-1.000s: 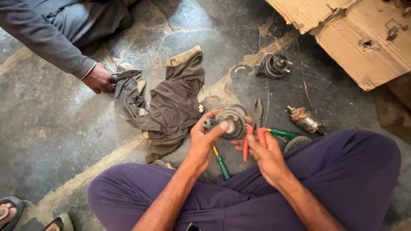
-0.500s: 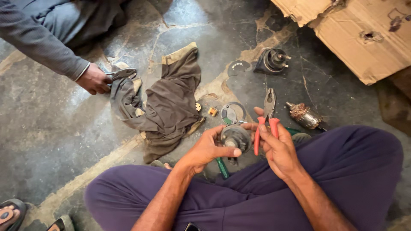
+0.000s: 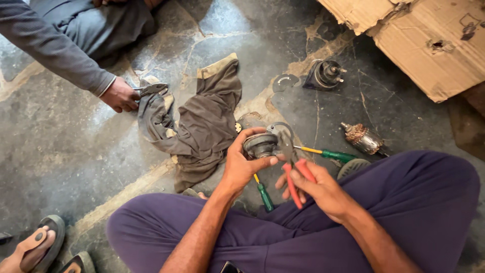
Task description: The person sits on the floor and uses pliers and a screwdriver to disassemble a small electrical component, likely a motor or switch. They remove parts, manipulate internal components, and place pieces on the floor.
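I sit cross-legged in purple trousers on a stone floor. My left hand (image 3: 242, 162) grips a round grey metal motor part (image 3: 261, 145) and holds it above my lap. My right hand (image 3: 318, 189) grips red-handled pliers (image 3: 293, 172), whose jaws reach up onto the rim of that part. Two green-handled screwdrivers lie on the floor, one (image 3: 262, 191) under my left hand, the other (image 3: 331, 153) to the right.
A dirty brown rag (image 3: 202, 121) lies left of my hands. Another person's hand (image 3: 120, 95) holds a metal tool on the rag's edge. A motor armature (image 3: 362, 138), a black motor housing (image 3: 323, 75), torn cardboard (image 3: 424, 40) and sandals (image 3: 45, 245) lie around.
My left hand has lifted the metal part and turned it. My right hand has brought the pliers' jaws from beside the part onto its rim. The other person's hand stays at the rag.
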